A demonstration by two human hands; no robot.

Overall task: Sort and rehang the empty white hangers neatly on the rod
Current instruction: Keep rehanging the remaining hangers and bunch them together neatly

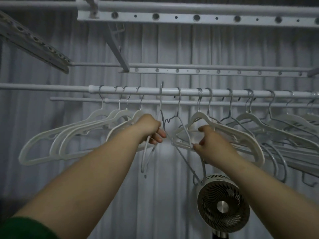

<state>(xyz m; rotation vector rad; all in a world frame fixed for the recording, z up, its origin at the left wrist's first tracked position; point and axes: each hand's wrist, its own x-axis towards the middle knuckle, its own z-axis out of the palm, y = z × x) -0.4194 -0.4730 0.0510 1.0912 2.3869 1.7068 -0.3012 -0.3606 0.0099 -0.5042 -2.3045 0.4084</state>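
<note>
A white rod [172, 91] runs across the view with many hangers on it. Several thick white hangers [57, 135] hang in a group at the left. My left hand [151, 129] is closed on a thin grey wire hanger [161, 107], whose hook rises just above the rod. My right hand [209, 144] pinches the lower bar of a thick white hanger [241, 137] hooked on the rod right of centre. Another wire hanger [185, 158] slants down between my hands. More white and wire hangers [284, 121] crowd the right side, overlapping.
A thinner rod [86, 99] runs behind the main one. Perforated rails [189, 18] of the drying rack cross overhead. A round white fan [223, 206] stands below right of my hands. Grey curtains [51, 104] fill the background.
</note>
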